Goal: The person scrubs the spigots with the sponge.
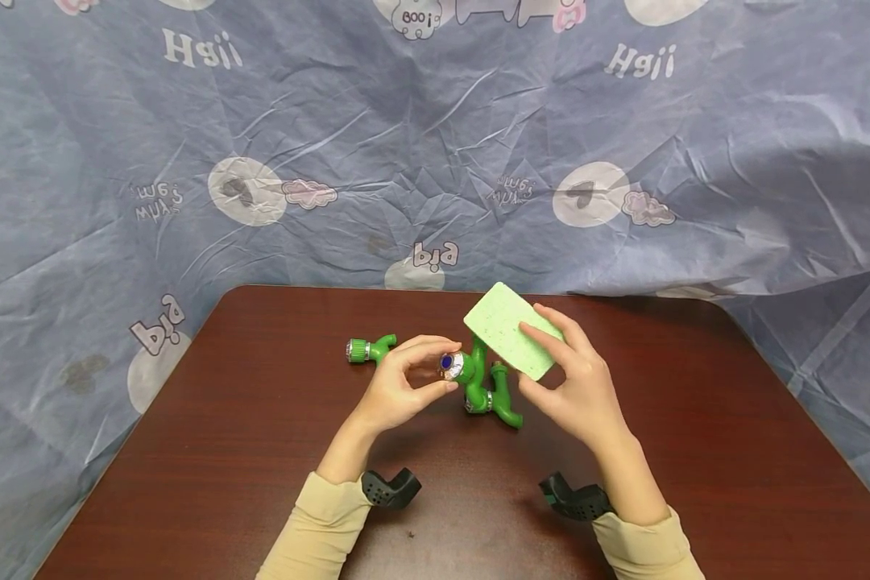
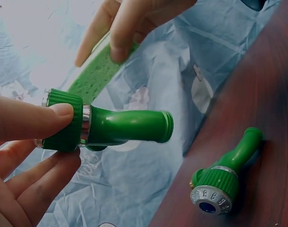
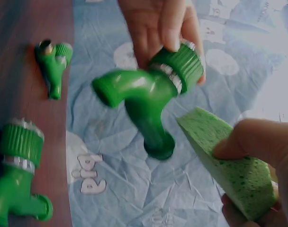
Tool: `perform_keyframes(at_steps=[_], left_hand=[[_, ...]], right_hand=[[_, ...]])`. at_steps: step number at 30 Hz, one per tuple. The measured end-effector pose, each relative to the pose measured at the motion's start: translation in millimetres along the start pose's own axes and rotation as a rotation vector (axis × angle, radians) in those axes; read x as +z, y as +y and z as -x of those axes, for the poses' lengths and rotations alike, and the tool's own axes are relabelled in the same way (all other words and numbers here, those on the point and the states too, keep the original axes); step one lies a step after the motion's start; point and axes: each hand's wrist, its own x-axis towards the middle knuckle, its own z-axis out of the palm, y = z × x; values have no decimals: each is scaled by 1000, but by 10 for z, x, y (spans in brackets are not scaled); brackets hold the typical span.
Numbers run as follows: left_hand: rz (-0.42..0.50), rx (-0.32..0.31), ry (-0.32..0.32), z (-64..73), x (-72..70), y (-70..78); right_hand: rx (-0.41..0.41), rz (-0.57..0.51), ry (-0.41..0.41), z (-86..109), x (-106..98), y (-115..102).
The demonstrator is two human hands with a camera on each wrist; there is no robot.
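In the head view my left hand pinches a green plastic tap by its ribbed, silver-rimmed knob, lifted off the table. Its spout and threaded inlet point away from the palm, as the right wrist view shows of the tap. My right hand grips a light green sponge between thumb and fingers, beside the tap. A narrow gap seems to separate sponge and tap in the right wrist view. The left wrist view shows the sponge partly behind the knob.
Two similar green taps lie on the dark brown table: one tap below the hands, another tap partly hidden behind my left hand. A wrinkled blue printed cloth hangs behind the table. Black bands sit on both wrists.
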Motion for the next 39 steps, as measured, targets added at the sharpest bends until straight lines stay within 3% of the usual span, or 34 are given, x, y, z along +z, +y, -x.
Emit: perform_keyframes(at_steps=[3, 6, 12, 16, 18, 23, 26, 33, 39], left_hand=[[-24, 30, -13, 10, -1, -123], [-35, 40, -31, 17, -3, -216], [-71, 70, -61, 17, 13, -224], [-76, 77, -56, 3, 26, -109], [-52, 56, -44, -4, 23, -28], [-2, -27, 4, -12, -2, 106], [3, -48, 32, -19, -14, 134], [-27, -10, 64, -27, -8, 162], [-54, 20, 96, -21, -11, 152]], right_hand=[[-22, -38, -91, 11, 27, -20], [-48, -1, -135, 18, 63, -29], [-81, 147, -125, 22, 115, -42], [-35, 167, -71, 12, 117, -45], [31, 113, -30, 7, 97, -48], [240, -175, 38, -11, -9, -87], [293, -262, 28, -22, -53, -131], [250, -200, -48, -17, -10, -217], [131, -69, -42, -12, 22, -238]])
